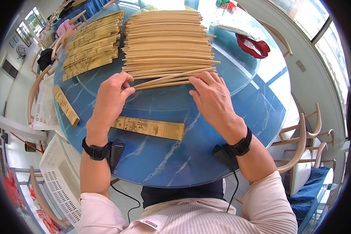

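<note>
A few wooden chopsticks (pixel 163 82) cross at a slant at the near edge of a broad pile of chopsticks (pixel 165 43). Their left ends are pinched between the thumb and fingers of my left hand (pixel 111 93). At the right ends, my right hand (pixel 214 93) has its fingers curled over the sticks, its thumb lower down. Just in front of my hands lies a flat gold paper sleeve (pixel 150 127) with dark printing, its left end partly behind my left wrist. Another gold sleeve (pixel 66 105) lies at the table's left edge.
Overlapping gold sleeves (pixel 91 46) are stacked left of the pile on the round blue marbled table (pixel 171 163). A red bowl (pixel 253 46) and a clear plastic bag (pixel 240 29) sit at the far right. White crates (pixel 60 167) and wooden chairs (pixel 302 144) stand around the table.
</note>
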`<state>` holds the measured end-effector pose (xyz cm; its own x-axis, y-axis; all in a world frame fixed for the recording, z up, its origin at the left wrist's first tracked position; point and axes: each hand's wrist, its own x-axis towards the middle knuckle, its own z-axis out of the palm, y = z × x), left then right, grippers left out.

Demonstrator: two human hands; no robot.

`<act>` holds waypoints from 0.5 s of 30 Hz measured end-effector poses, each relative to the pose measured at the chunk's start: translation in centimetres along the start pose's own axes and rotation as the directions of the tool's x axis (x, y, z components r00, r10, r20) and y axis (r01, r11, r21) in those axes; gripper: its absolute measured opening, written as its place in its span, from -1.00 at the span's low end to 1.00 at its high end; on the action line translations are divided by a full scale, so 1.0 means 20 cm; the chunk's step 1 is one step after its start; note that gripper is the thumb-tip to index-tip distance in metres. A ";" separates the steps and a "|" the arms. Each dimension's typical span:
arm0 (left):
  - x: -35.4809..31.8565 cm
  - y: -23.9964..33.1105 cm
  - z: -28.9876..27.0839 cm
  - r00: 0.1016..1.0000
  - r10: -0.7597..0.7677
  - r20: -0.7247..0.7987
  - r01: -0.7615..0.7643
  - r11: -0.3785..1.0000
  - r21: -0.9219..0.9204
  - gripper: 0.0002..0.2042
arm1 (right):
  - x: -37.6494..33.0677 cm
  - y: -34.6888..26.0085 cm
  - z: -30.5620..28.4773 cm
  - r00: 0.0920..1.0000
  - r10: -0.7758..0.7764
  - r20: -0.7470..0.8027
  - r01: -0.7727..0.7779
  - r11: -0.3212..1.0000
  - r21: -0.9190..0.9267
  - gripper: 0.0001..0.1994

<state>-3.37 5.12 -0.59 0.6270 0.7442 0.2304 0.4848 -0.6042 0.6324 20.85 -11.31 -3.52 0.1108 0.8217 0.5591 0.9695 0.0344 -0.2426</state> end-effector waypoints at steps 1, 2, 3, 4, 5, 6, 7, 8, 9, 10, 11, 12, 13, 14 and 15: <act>0.00 0.01 0.00 0.999 -0.038 0.010 0.038 0.999 -0.032 -0.91 | 0.00 0.01 0.00 1.000 -0.003 -0.017 0.003 1.000 0.002 -0.79; 0.00 0.00 0.00 1.000 -0.017 0.003 0.017 0.999 -0.036 -0.91 | 0.00 0.01 0.00 1.000 0.006 -0.004 -0.006 1.000 -0.008 -0.81; 0.00 -0.02 0.00 1.000 0.001 -0.006 -0.001 0.999 -0.042 -0.90 | 0.00 0.02 0.00 1.000 0.013 0.011 -0.013 1.000 -0.020 -0.83; 0.00 -0.04 0.00 1.000 0.018 -0.015 -0.019 0.999 -0.048 -0.89 | 0.00 0.03 0.00 0.999 0.020 0.026 -0.019 0.999 -0.030 -0.85; 0.00 -0.05 0.00 1.000 0.011 -0.023 -0.012 0.999 -0.046 -0.88 | -0.01 0.04 0.01 0.999 0.030 0.037 -0.029 0.999 -0.028 -0.87; 0.01 -0.06 0.00 0.999 0.004 -0.034 -0.005 0.999 -0.044 -0.87 | -0.01 0.05 0.02 0.998 0.038 0.047 -0.037 0.999 -0.027 -0.88; 0.01 -0.07 0.00 0.999 -0.003 -0.045 0.002 0.999 -0.043 -0.86 | -0.01 0.05 0.02 0.997 0.046 0.057 -0.044 0.999 -0.026 -0.89; 0.02 -0.06 0.01 0.992 0.010 -0.123 -0.012 1.000 -0.016 -0.86 | -0.01 0.05 0.02 0.998 0.039 0.052 -0.038 0.999 -0.028 -0.89; 0.02 -0.03 0.03 0.980 0.024 -0.199 -0.023 1.000 0.010 -0.86 | -0.01 0.06 0.02 0.998 0.034 0.050 -0.032 0.999 -0.031 -0.88; 0.02 -0.01 0.03 0.961 0.040 -0.273 -0.031 0.999 0.037 -0.87 | -0.01 0.06 0.03 0.998 0.028 0.047 -0.026 0.999 -0.034 -0.87; 0.02 -0.01 0.03 0.965 0.035 -0.259 -0.029 0.999 0.026 -0.87 | -0.01 0.06 0.04 1.000 0.006 0.014 -0.006 1.000 -0.012 -0.86; 0.02 0.00 0.02 0.969 0.032 -0.245 -0.030 0.999 0.014 -0.87 | -0.01 0.07 0.05 1.000 -0.016 -0.022 0.016 1.000 0.005 -0.85; 0.02 0.00 0.02 0.972 0.030 -0.232 -0.030 1.000 0.001 -0.87 | -0.01 0.07 0.06 0.998 -0.036 -0.058 0.037 0.999 0.021 -0.84; 0.01 0.01 0.02 0.987 0.051 -0.150 -0.052 0.999 -0.002 -0.85 | -0.01 0.07 0.06 0.997 -0.034 -0.066 0.036 0.999 0.026 -0.82; -0.01 0.02 0.02 0.995 0.070 -0.071 -0.071 0.997 -0.007 -0.84 | 0.00 0.06 0.07 0.997 -0.035 -0.074 0.037 0.999 0.032 -0.80</act>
<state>-3.13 4.59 -0.66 0.6149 0.7181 0.3260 0.4345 -0.6535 0.6198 21.69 -10.56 -4.89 0.0929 0.7757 0.6243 0.9656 0.0829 -0.2466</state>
